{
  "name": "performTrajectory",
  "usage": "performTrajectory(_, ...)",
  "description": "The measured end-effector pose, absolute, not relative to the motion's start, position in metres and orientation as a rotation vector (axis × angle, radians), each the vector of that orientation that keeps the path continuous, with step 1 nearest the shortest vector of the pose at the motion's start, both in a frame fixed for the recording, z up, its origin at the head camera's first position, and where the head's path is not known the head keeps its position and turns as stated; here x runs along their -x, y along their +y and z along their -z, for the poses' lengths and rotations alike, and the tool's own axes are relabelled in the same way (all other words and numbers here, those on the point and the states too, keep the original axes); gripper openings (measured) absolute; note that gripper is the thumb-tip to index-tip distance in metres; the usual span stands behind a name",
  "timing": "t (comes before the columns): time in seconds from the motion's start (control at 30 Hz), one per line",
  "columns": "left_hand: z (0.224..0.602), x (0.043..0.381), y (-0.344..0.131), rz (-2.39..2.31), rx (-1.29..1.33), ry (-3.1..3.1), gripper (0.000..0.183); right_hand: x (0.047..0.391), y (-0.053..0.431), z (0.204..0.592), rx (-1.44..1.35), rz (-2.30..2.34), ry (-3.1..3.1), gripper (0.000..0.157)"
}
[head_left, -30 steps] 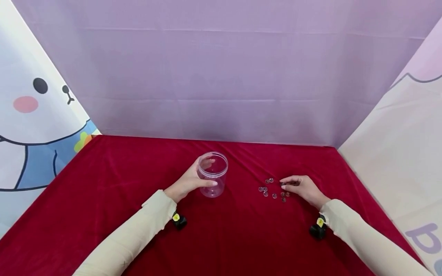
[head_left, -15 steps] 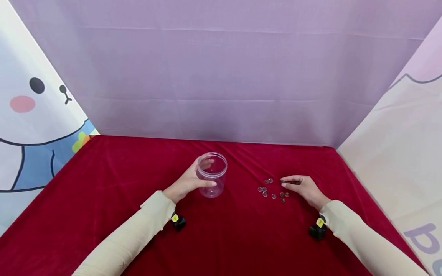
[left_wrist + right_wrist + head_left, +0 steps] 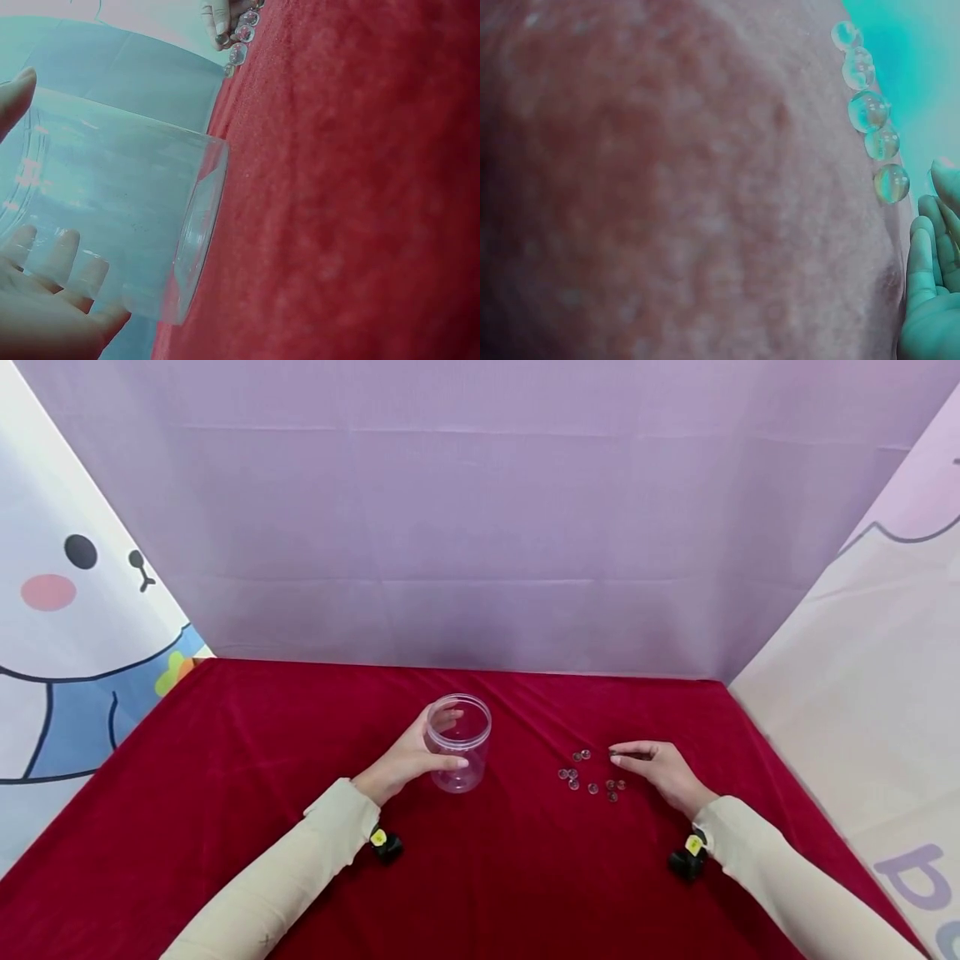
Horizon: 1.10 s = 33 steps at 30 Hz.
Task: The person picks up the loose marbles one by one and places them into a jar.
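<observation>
The left hand [image 3: 405, 760] has its grip curled round a clear lidless jar [image 3: 471, 750], upright at the red-covered worktop [image 3: 480, 877]. At the right hand [image 3: 666, 773] the grip is nearly closed, fingertips pinching one clear marble [image 3: 612, 752] behind some loose marbles [image 3: 593, 788]. Picking up seems in hand; the next move calls for a firm pinch and clean lift.

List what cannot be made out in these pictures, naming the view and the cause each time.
Head view: any pattern inside the marbles, too small to read.
Left wrist view: the full rim of the clear jar, cut off by the left edge.
Left wrist view: where the left hand's thumb meets its palm, cut off by the same edge.
Right wrist view: part of the right hand, cut off by the right edge.
</observation>
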<state>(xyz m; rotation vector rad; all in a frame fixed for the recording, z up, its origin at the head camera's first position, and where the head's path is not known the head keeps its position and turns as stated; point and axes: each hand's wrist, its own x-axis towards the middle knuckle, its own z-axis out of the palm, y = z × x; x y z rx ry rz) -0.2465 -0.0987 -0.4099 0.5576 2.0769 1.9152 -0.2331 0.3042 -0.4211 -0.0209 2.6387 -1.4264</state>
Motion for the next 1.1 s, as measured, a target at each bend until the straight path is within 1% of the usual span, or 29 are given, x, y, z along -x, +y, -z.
performTrajectory(0.47,0.412,0.245,-0.099,-1.956,-0.584,2.040,0.082,0.237,0.299,0.404,0.057,1.474,2.672,0.050)
performTrajectory(0.83,0.412,0.244,-0.098,-1.950,-0.573,2.041,0.082,0.242,0.286,0.399,0.078,1.538,2.663,0.052)
performTrajectory(1.1,0.412,0.245,-0.097,-1.956,-0.564,2.050,0.081,0.246,0.274,0.399,0.127,1.623,2.633,0.049)
